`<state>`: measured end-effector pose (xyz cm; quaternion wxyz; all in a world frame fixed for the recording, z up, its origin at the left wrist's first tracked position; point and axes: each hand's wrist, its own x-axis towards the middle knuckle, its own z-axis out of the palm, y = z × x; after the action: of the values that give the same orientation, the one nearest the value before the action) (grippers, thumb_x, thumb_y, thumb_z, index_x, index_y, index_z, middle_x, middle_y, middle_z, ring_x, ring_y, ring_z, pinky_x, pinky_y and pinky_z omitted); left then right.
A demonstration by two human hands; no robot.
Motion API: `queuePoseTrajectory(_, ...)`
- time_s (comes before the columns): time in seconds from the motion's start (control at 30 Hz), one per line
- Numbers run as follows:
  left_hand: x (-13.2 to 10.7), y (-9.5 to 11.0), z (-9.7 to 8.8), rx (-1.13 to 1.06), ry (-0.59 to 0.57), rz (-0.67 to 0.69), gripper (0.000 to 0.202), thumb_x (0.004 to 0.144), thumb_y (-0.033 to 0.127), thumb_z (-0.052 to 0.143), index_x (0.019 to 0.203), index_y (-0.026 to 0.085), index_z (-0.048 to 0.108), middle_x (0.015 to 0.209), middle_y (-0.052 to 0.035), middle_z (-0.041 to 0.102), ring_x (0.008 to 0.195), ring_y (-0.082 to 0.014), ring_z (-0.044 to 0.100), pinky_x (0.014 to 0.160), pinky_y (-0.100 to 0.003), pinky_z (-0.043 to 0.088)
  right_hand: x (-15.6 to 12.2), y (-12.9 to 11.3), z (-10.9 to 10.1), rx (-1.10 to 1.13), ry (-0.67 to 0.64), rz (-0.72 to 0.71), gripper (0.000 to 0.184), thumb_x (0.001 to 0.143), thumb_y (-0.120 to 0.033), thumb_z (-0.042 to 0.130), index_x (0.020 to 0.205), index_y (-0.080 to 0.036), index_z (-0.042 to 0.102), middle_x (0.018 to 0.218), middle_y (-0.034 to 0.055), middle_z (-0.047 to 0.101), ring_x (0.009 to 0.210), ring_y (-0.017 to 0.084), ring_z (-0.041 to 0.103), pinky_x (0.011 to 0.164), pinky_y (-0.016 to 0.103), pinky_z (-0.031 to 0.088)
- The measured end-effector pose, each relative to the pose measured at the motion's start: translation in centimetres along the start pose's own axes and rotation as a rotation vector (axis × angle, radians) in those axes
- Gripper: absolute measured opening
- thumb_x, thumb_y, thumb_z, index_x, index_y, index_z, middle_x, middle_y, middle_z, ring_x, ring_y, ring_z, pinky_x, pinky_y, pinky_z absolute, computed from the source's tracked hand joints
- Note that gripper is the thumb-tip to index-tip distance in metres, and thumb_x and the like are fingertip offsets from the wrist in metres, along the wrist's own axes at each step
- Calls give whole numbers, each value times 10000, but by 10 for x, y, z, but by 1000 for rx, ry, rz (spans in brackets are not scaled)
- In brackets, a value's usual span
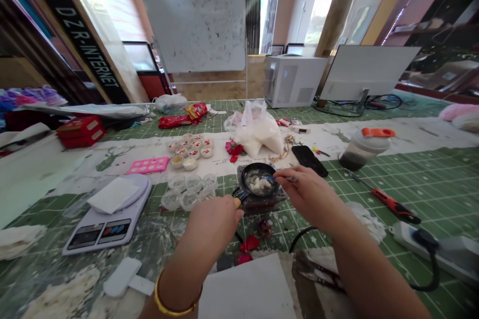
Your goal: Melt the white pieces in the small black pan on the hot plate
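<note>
A small black frying pan (pixel 244 174) rests on a little hot plate (pixel 266 203) in the middle of the table. White lumps (pixel 261 183) lie in clear liquid inside it. My left hand (pixel 215 222) is closed round the pan's handle (pixel 238 201). Over the pan's right rim, my right hand (pixel 305 192) pinches a thin stirring stick (pixel 286 178), whose bluish end reaches into the pan; its exact kind is unclear. Empty clear cups (pixel 190 192) stand left of the pan. Behind them are several filled white cups (pixel 194 145) with red bits on top.
A kitchen scale (pixel 108 214) and a pink mould (pixel 147 165) are at left. Behind the pan stands a plastic bag (pixel 258 132) of white material. A phone (pixel 309 160), a shaker bottle (pixel 361 148), a red-black screwdriver (pixel 395 205) and a power strip (pixel 437 249) lie right. Scissors (pixel 318 274) lie near my right forearm.
</note>
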<state>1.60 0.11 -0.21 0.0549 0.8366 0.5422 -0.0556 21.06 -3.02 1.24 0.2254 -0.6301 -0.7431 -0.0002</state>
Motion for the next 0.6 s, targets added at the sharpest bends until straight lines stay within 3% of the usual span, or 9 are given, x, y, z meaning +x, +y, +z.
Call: queuePoseTrajectory(0.6, 0, -1, 1, 5, 1, 15, 270, 782, 400, 378, 721, 185, 529, 640, -51, 607, 602, -201, 583, 504, -278, 378, -5, -5, -3, 46, -18, -27, 286, 841, -296, 341, 939, -209, 595, 859, 59, 598, 814, 155, 549, 746, 277, 413)
